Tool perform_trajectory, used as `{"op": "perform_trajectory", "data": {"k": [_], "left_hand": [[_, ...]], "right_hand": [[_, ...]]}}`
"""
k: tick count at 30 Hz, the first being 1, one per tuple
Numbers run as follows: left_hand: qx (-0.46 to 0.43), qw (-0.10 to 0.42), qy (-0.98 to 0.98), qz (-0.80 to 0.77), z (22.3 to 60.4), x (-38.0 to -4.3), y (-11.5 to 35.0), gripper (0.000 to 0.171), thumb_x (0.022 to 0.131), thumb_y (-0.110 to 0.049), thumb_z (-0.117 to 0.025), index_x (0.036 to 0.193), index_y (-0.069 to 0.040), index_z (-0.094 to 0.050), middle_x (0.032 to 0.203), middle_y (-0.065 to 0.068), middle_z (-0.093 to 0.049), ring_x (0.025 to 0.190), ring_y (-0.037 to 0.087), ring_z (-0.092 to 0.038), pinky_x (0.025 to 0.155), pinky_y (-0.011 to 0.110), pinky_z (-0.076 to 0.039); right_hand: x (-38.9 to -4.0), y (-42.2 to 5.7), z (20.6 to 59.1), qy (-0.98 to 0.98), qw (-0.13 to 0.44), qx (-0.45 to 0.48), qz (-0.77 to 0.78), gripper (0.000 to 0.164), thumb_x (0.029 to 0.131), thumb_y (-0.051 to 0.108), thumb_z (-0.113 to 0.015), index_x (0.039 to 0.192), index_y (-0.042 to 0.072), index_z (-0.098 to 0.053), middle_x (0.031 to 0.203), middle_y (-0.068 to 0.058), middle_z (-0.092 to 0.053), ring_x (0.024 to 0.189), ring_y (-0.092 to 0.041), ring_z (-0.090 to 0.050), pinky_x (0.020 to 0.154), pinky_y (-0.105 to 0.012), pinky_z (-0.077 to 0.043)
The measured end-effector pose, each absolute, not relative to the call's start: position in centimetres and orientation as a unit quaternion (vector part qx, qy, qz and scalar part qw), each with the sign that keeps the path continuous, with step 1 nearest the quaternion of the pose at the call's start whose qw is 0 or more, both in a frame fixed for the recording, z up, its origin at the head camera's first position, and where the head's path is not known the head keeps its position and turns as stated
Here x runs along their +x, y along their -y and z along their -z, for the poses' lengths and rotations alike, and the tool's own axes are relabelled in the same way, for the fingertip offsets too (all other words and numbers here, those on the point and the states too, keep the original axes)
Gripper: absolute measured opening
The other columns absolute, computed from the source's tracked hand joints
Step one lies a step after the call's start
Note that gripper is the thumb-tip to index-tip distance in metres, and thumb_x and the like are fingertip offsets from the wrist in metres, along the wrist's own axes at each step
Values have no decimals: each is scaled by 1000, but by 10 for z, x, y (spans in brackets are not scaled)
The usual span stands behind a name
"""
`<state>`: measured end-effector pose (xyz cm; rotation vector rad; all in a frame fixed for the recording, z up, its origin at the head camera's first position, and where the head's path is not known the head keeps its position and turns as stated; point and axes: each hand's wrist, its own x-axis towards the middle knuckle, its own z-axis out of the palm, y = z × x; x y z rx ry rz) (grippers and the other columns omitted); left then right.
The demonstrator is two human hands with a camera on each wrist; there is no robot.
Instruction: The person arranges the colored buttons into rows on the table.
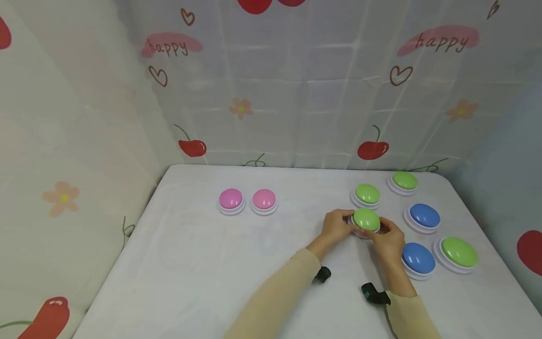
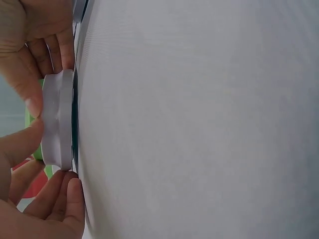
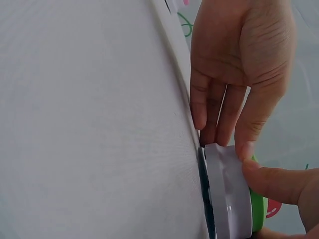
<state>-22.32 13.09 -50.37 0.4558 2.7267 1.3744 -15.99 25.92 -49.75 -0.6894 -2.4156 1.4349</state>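
We're pinching two-handed: left hand [image 1: 337, 227] left of the grip, right hand [image 1: 389, 241] opposite, thumbs [image 3: 253, 124] touching between them, sleeved forearms [image 1: 275, 296] angled nearside!

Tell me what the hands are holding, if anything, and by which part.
A green-topped button, held by its white base: the left hand grips one side, the right hand the opposite side, thumbs along the near side.
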Motion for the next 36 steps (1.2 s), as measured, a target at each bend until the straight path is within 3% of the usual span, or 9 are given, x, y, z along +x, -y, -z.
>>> {"op": "perform_trajectory", "data": {"k": [2,5,8,17,24,28,36], "left_hand": [[149,22,-877,-456,504,-223,-128,48,71,-21,-88,116,-16,-73,105,-2,-75,88,5,-63,76,9,-46],[145,20,-866,-478,501,-223,-121,49,70,-20,-88,116,-14,-73,103,1,-74,83,6,-60,71,10,-44],[135,17,-859,-495,497,-224,-113,50,70,-18,-88,118,-13,-72,110,2,-73,92,6,-63,77,11,-47],[96,-16,-824,-559,483,-226,-85,49,74,-10,-85,120,-7,-69,116,10,-70,105,18,-66,82,13,-54],[72,-81,-804,-585,473,-231,-54,45,77,-1,-80,120,3,-67,120,17,-68,109,27,-67,89,24,-56],[51,-113,-797,-591,474,-237,-38,43,77,2,-78,119,4,-67,121,19,-67,113,29,-66,89,24,-56],[11,-111,-787,-606,485,-243,-12,44,77,4,-77,120,5,-65,125,21,-65,119,32,-62,91,27,-56]], "right_hand": [[-160,-257,495,828,115,-235,-495,69,78,5,-79,138,-9,-48,132,-32,-55,122,-40,-54,72,-3,-40],[-161,-253,489,827,109,-225,-503,70,78,4,-79,139,-7,-46,136,-31,-52,128,-41,-51,93,-25,-52],[-164,-247,483,831,114,-205,-504,69,78,4,-79,139,-7,-47,137,-30,-52,128,-41,-51,104,-48,-47],[-184,-223,467,838,125,-137,-512,67,77,4,-81,134,-10,-51,134,-31,-54,126,-42,-52,107,-50,-45],[-211,-193,460,838,106,-87,-529,67,75,2,-82,134,-9,-51,137,-28,-53,128,-41,-51,109,-49,-43],[-227,-175,459,842,97,-65,-527,67,74,3,-83,133,-9,-52,137,-27,-53,128,-40,-51,108,-48,-44],[-246,-150,465,847,37,-55,-527,68,73,7,-85,132,-6,-54,135,-26,-56,128,-37,-53,106,-44,-47]]}}
